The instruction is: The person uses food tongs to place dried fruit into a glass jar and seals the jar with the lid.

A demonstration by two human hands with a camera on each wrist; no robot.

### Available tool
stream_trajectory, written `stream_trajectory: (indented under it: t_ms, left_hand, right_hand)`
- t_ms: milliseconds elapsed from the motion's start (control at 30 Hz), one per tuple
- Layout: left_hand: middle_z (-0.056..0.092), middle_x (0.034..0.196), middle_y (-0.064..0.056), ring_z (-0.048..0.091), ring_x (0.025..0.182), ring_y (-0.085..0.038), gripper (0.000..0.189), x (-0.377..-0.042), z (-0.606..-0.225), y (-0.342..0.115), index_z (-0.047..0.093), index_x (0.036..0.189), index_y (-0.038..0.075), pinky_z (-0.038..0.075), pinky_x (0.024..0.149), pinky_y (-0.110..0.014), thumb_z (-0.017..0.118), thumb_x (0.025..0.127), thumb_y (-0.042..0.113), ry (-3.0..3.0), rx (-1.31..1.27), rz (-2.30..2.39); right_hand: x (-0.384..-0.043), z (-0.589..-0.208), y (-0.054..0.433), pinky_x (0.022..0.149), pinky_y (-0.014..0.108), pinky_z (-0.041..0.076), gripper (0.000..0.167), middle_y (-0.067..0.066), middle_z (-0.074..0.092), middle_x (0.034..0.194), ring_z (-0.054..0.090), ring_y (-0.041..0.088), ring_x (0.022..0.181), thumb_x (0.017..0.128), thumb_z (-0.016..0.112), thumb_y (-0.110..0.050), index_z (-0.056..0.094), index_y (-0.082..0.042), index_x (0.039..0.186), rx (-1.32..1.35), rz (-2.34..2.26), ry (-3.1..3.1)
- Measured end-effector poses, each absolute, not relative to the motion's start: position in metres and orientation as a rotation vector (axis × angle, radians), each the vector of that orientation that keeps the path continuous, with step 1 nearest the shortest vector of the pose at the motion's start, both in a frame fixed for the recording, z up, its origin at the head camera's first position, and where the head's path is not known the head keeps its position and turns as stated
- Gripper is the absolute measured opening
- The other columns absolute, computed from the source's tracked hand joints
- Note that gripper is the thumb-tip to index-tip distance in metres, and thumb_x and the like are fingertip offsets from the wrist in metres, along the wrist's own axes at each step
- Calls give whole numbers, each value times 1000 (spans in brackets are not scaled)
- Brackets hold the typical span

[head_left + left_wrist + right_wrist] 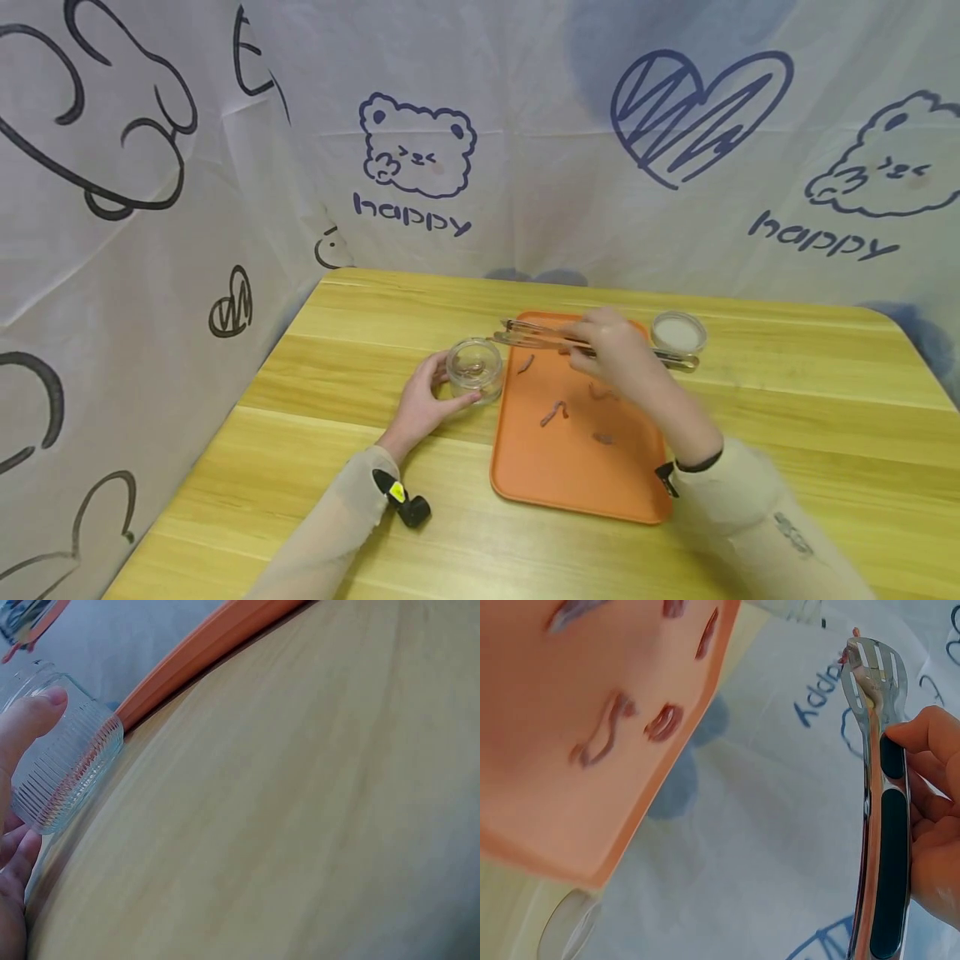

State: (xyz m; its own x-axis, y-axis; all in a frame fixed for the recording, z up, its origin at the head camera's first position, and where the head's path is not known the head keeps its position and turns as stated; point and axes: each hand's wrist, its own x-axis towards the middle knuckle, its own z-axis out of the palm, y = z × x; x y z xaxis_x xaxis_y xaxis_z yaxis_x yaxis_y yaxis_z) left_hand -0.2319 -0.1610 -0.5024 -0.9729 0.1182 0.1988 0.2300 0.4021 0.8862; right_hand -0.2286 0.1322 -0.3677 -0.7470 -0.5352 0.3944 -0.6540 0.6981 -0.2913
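My left hand (pixel 423 404) grips a clear ribbed glass jar (pixel 476 390) at the left edge of the orange tray (pixel 570 487), thumb on the near side. Something small and brownish shows inside the jar, too blurred to name. In my right hand (pixel 615 354) are metal tongs (pixel 891 862) with dark grip pads, held above the tray's far end. Their slotted tips point left, near and above the jar, and a small reddish bit (pixel 856 632) shows at the tips. Several pinkish-brown worm-like pieces (pixel 555 413) lie on the tray.
A round clear dish or lid (pixel 678 332) with a whitish middle sits beyond the tray's far right corner. The wooden table (pixel 352 375) ends at a white cloth backdrop (pixel 540 167) with drawings, behind and at the left.
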Motion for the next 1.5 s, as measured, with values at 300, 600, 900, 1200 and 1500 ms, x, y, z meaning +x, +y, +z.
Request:
stream_trajectory:
  t_ms: [300, 600, 900, 1200, 1500]
  left_hand:
    - [54, 127, -4, 53, 114, -18, 75, -231, -502, -161, 48, 135, 12, 44, 100, -32, 85, 72, 32, -2545, -305, -1636]
    - [55, 126, -2, 54, 113, -18, 73, -232, -503, -160, 49, 134, 11, 45, 99, -30, 85, 73, 30, -2540, -306, -1629]
    - [54, 127, -4, 54, 114, -20, 75, -232, -503, -161, 48, 134, 11, 44, 100, -32, 86, 72, 29, -2537, -304, -1636]
    - [55, 126, -4, 54, 113, -19, 75, -232, -501, -160, 48, 134, 11, 44, 100, -32, 85, 72, 28, -2532, -320, -1635]
    - [55, 126, -5, 54, 114, -21, 75, -229, -496, -160, 48, 135, 9, 44, 100, -32, 85, 73, 28, -2530, -328, -1646]
  right_hand:
    - [-228, -373, 109, 57, 28, 42, 24, 6, 58, 85, 45, 19, 74, 83, 70, -3, 70, -2, 107, 1015, 567, -2654]
    - [-229, -379, 102, 61, 30, 46, 24, 8, 61, 90, 51, 21, 78, 80, 76, -6, 71, -2, 104, 1059, 550, -2644]
    - [-229, -381, 99, 60, 29, 44, 23, 8, 61, 89, 49, 19, 75, 81, 75, -5, 72, -1, 103, 1076, 549, -2644]
    - [-229, -381, 98, 60, 28, 44, 22, 8, 62, 88, 50, 19, 75, 81, 74, -3, 72, -1, 102, 1084, 563, -2630]
    - [-228, -380, 96, 60, 28, 45, 24, 8, 62, 89, 50, 19, 75, 81, 75, -6, 72, -2, 105, 1089, 571, -2634]
